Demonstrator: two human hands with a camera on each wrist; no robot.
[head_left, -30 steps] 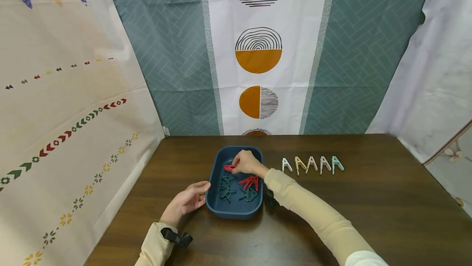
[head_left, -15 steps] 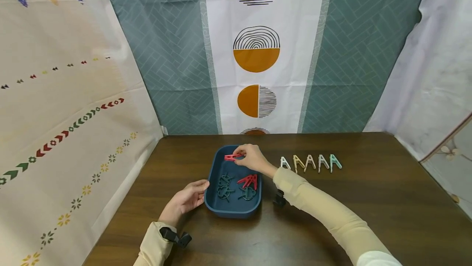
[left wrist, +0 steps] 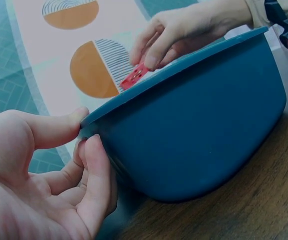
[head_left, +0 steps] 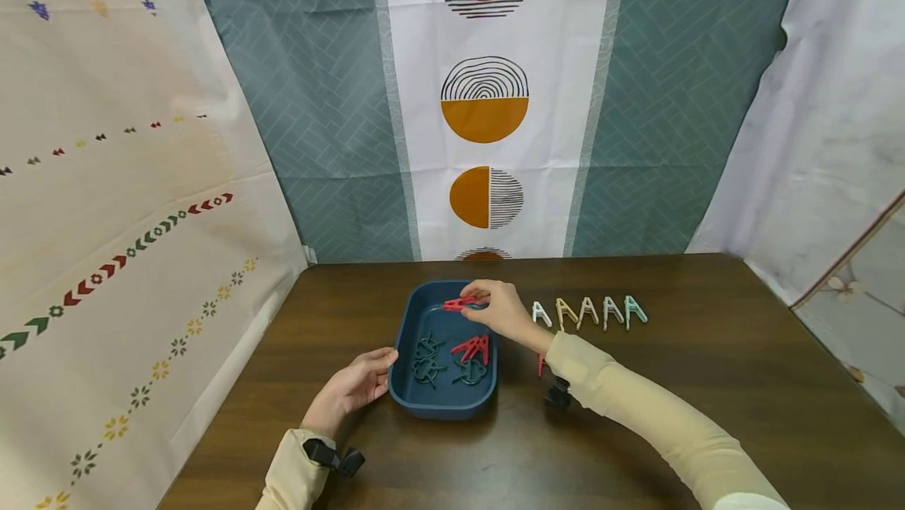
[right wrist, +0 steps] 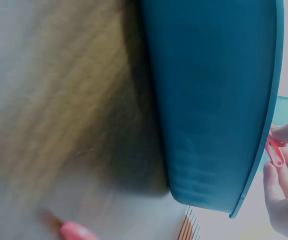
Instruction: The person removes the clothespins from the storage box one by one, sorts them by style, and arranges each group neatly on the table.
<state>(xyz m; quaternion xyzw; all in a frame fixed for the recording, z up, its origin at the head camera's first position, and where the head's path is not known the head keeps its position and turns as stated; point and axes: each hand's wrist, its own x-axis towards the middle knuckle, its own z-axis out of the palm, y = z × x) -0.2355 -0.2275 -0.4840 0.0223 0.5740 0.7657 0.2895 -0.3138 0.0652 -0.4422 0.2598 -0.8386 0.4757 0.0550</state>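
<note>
A blue plastic bin (head_left: pixel 441 411) stands on the table, its rim pinched at the left side between the thumb and fingers of my left hand (head_left: pixel 355 386). Above the bin's far right part, my right hand (head_left: pixel 500 312) pinches a red clothespin (head_left: pixel 456 304); the left wrist view shows this red clothespin (left wrist: pixel 134 76) just over the rim. Inside the bin lie more red clothespins (head_left: pixel 472 348) at the right and several dark green clips with round loops (head_left: pixel 427 371). Part of another red clothespin (head_left: pixel 541 365) shows on the table beside my right wrist, mostly hidden by the sleeve.
Right of the bin, a row of several pale clothespins lies on the dark wooden table (head_left: pixel 679 384), from a white one (head_left: pixel 540 313) to a mint green one (head_left: pixel 635 310). Patterned cloths hang behind the table and along both sides.
My right hand has lifted the red clothespin from inside the bin and carried it slightly right. The left hand keeps its hold on the rim. The head view has shifted a little.
</note>
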